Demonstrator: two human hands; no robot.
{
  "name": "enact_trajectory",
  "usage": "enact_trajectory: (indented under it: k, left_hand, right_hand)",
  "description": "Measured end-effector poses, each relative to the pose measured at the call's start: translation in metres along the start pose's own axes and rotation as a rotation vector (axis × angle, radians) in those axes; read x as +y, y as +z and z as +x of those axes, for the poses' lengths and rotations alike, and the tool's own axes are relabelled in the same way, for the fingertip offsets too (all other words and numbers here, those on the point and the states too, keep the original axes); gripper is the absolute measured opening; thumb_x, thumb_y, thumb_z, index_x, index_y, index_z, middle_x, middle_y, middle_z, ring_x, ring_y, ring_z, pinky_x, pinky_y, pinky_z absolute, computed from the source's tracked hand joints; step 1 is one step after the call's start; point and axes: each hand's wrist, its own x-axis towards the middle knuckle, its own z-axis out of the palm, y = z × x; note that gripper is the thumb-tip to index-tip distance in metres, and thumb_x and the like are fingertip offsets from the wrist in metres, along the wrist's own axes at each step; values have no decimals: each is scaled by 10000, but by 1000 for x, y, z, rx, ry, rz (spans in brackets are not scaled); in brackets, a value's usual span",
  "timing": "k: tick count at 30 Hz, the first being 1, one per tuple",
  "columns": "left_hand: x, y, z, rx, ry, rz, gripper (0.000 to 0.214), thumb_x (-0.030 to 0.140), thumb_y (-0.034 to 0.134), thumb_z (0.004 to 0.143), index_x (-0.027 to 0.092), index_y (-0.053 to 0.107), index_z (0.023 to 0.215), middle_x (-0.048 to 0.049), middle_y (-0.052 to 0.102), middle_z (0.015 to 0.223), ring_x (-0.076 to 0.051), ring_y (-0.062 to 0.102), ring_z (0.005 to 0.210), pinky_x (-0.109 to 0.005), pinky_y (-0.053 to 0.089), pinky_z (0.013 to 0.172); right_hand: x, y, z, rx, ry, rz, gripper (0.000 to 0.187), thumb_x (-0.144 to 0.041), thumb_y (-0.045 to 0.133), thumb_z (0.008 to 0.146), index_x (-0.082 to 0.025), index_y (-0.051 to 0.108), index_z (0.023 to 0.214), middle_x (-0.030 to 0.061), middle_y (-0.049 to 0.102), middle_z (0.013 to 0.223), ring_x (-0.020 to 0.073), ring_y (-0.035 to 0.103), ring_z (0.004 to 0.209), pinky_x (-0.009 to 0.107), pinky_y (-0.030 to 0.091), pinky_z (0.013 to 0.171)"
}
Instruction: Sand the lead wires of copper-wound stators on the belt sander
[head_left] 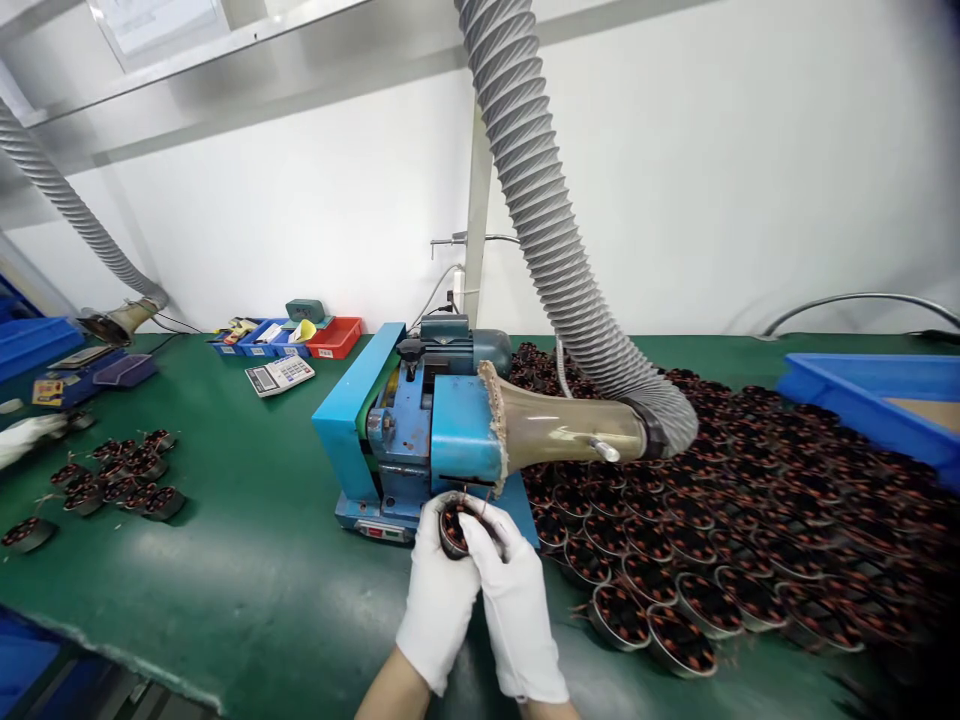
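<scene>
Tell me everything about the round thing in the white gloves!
The round part is cup-shaped, with a metal-looking rim and dark inside with coppery bits. Thin wire ends stick up toward the blue machine beyond. Its open side faces the camera. The left grip and right grip hold it; whether the machine touches it is unclear.

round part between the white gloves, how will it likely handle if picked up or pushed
The round part is probably stiff and somewhat heavy for its size, judging by its metal-looking rim. The thin wires sticking up beside it look apt to bend or snag. Its circular outline suggests it could roll if stood on edge.
</scene>
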Motion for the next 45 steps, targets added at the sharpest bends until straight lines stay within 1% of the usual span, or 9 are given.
enact_trajectory:
  k: [16, 22, 25, 27, 31, 34, 37, 40, 45]
  left_hand:
    - [4, 11, 5, 6, 41, 41, 332, 100, 612, 645, 193, 569, 960, -67, 646, 1002, -197, 618, 945, -331, 471, 883]
    - [7, -19, -28, -122, 27, 70, 438, 138, 674, 632, 212, 550, 1045, -48, 646, 1028, -207, 624, 947, -297, 495, 848]
    - [15, -36, -39, -254, 130, 201, 546, 186, 719, 653, 241, 532, 1163, -76, 569, 1218, -247, 550, 1133, -328, 440, 967]
    - [20, -40, -43, -296, 230, 342, 490, 186, 722, 673, 258, 566, 1132, -75, 572, 1192, -245, 553, 1125, -327, 437, 968]
    - [18, -33, -50, -122, 348, 387, 371, 204, 764, 606, 246, 617, 943, -61, 593, 1005, -237, 617, 938, -315, 504, 835]
    - [11, -30, -52, 76, 260, 330, 439, 197, 779, 558, 228, 590, 953, -66, 580, 1036, -243, 614, 942, -333, 500, 851]
    - [6, -29, -43, 63, 63, 234, 562, 150, 741, 567, 219, 544, 1089, -70, 598, 1105, -244, 603, 1022, -350, 474, 920]
    - [0, -21, -25, 54, -28, 122, 522, 166, 721, 582, 210, 555, 1075, -75, 639, 1110, -240, 613, 1040, -340, 471, 933]
    - [-5, 1, 1, 104, -35, 68, 393, 159, 659, 607, 187, 574, 990, -103, 677, 1060, -233, 641, 977, -353, 484, 903]
  right_hand:
    - [-4, -1, 8, 42, 2, 61, 155, -285, 658, 707, -179, 734, 791, 77, 721, 851, 241, 660, 810, 373, 540, 791]
    - [-5, -17, -19, -78, -70, 67, 137, -270, 681, 704, -206, 763, 793, 78, 731, 811, 239, 680, 761, 322, 576, 707]
    - [-13, -23, -29, -101, -72, 19, 106, -281, 714, 682, -235, 775, 755, 77, 733, 840, 247, 680, 791, 320, 571, 720]
    - [-20, -24, -30, -68, 15, 44, 87, -293, 734, 678, -227, 773, 719, 79, 727, 839, 247, 671, 810, 317, 561, 731]
    - [-31, -26, -16, -67, 325, 406, 233, -350, 785, 637, -174, 760, 787, 54, 676, 666, 165, 602, 553, 267, 534, 504]
    - [-30, -32, -4, -24, 340, 650, 242, -347, 791, 645, -196, 738, 827, 0, 611, 594, 117, 536, 489, 224, 491, 440]
    - [-21, -32, -5, 25, 223, 497, 215, -359, 725, 733, -202, 734, 879, 46, 700, 779, 177, 648, 700, 286, 560, 648]
    - [-10, -22, -12, -126, 92, 184, 261, -367, 680, 764, -200, 727, 959, 98, 712, 1036, 259, 651, 963, 377, 520, 872]
    - [-1, -5, -2, -78, -11, -67, 250, -349, 646, 764, -205, 724, 953, 99, 719, 1035, 265, 656, 957, 410, 507, 894]
